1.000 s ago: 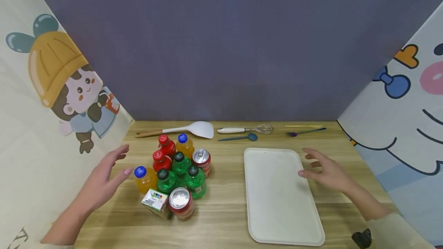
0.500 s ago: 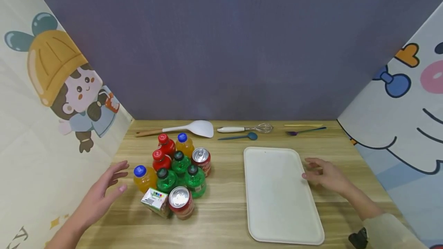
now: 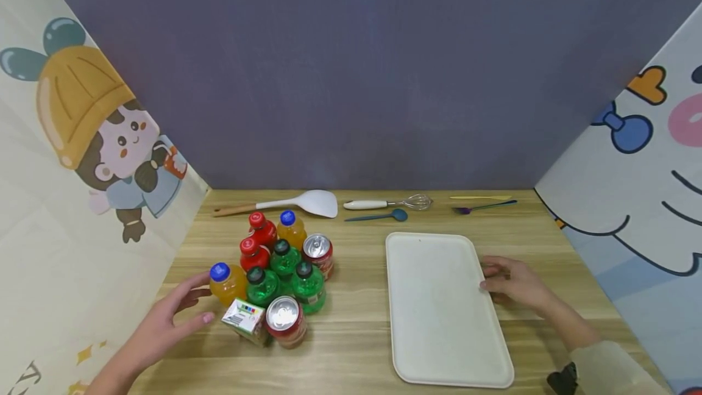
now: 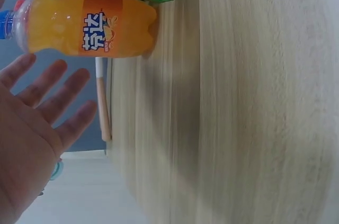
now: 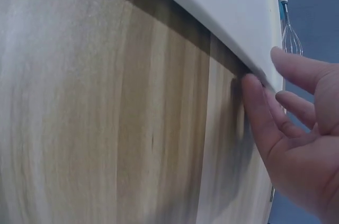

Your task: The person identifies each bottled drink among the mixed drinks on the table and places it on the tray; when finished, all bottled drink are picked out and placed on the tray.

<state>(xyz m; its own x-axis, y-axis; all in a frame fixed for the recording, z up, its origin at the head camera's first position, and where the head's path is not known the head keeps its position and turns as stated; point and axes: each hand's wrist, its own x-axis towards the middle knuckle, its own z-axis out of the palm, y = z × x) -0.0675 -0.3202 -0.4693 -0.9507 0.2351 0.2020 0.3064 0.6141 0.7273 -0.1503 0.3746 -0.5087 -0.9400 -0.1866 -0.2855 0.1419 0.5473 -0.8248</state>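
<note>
My left hand (image 3: pixel 170 320), fingers spread, reaches beside an orange soda bottle (image 4: pixel 95 25) with a blue cap. In the head view its fingertips come up to that bottle's left side; its thumb is apart, near a juice carton (image 3: pixel 246 320). Grouped with them stand red-capped bottles (image 3: pixel 255 253), green bottles (image 3: pixel 309 288), another orange bottle (image 3: pixel 291 231) and red cans (image 3: pixel 286 322). At the right long edge of a white tray (image 3: pixel 446 316), my right hand (image 3: pixel 517 284) has its thumb and fingers about the rim. The right wrist view shows a gap between thumb and fingers.
Along the back lie a white spatula (image 3: pixel 315 203), a whisk (image 3: pixel 414 202), a dark spoon (image 3: pixel 397 215), a fork (image 3: pixel 466 210) and a yellow-handled utensil (image 3: pixel 479 198). A dark wall (image 3: pixel 351 78) stands behind; printed panels flank both sides.
My left hand has come down and to the right, up to the orange bottle. My right hand has lowered and drawn in to the tray's edge. Bottles and tray stay put.
</note>
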